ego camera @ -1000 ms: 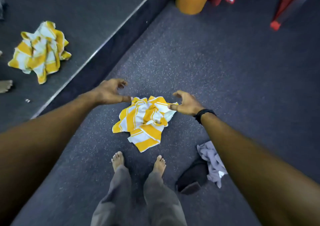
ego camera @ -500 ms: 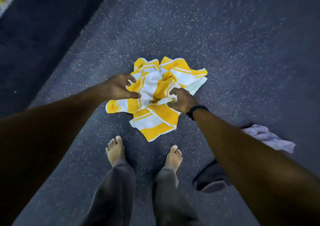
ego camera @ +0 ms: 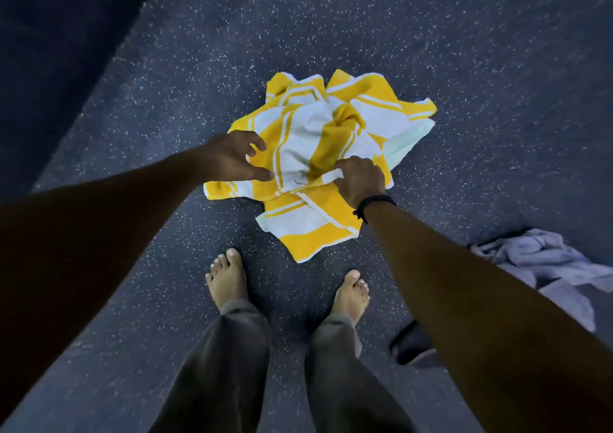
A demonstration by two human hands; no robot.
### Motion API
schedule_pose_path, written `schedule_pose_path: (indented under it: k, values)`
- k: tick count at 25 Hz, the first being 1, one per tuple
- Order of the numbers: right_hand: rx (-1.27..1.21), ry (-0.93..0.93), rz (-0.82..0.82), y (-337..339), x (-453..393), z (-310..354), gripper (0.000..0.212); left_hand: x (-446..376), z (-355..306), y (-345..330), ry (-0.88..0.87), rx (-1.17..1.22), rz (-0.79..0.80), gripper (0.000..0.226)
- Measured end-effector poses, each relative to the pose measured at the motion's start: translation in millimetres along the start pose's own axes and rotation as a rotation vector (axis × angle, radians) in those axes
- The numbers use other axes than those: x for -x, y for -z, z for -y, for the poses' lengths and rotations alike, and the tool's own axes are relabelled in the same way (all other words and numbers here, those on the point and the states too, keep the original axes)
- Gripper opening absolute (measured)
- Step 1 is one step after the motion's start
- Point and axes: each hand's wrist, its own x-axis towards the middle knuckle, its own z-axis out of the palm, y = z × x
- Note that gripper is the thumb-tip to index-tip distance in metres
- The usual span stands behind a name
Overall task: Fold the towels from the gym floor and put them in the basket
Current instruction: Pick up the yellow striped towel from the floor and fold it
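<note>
Dark speckled floor (ego camera: pixel 431 34) fills the view, with a darker plain strip along the upper left edge. Two bare arms reach down from the lower corners toward the middle. Legs in grey trousers (ego camera: pixel 232 366) stand at bottom centre, bare feet (ego camera: pixel 227 276) on the floor just below the towel. Towel (ego camera: pixel 318 127), yellow and white striped, lies crumpled in a heap on the floor mid-frame, one corner pointing toward the feet, another spread to the right. Grey cloth (ego camera: pixel 544 260) lies bunched on the floor at right, partly behind the right forearm, apart from the towel; below it a dark object (ego camera: pixel 411 349), mostly hidden by the arm, can't tell what it is. Left hand (ego camera: pixel 232 160) is at the towel's left edge, fingers curled and spread, thumb tip touching the fabric, not clearly holding anything. Right hand (ego camera: pixel 360 180) is on the near middle of the heap, fingers curled, pinching a white fold of towel. Black wristband (ego camera: pixel 373 205) on the right wrist.
</note>
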Motion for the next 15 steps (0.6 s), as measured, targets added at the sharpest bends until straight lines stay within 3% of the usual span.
schedule_pose_path:
  k: [4, 7, 9, 11, 13, 15]
  values:
    - [-0.218, 0.107, -0.234, 80.5, 31.9, -5.3, 0.021, 36.8, -46.1, 39.1, -0.059, 0.01, -0.034, 0.056]
    - [-0.422, 0.223, -0.272, 172.8, 65.1, -3.8, 0.015, 88.1, -99.7, 85.4, -0.114, 0.077, -0.062, 0.05]
    - [-0.481, 0.21, -0.287, 245.5, 93.5, 2.7, 0.024, 136.0, -143.2, 126.0, -0.136, 0.127, -0.097, 0.044]
    - [-0.514, 0.251, -0.339, 317.5, 126.4, 12.6, 0.028, 185.7, -180.4, 163.9, -0.176, 0.124, -0.175, 0.049]
    - [-0.54, 0.366, -0.4, 389.2, 165.6, 26.3, 0.011, 236.6, -213.0, 201.1, -0.211, 0.096, -0.259, 0.057]
    - [-0.548, 0.446, -0.467, 461.2, 205.5, 40.7, 0.015, 290.0, -244.7, 238.7, -0.237, 0.103, -0.353, 0.062]
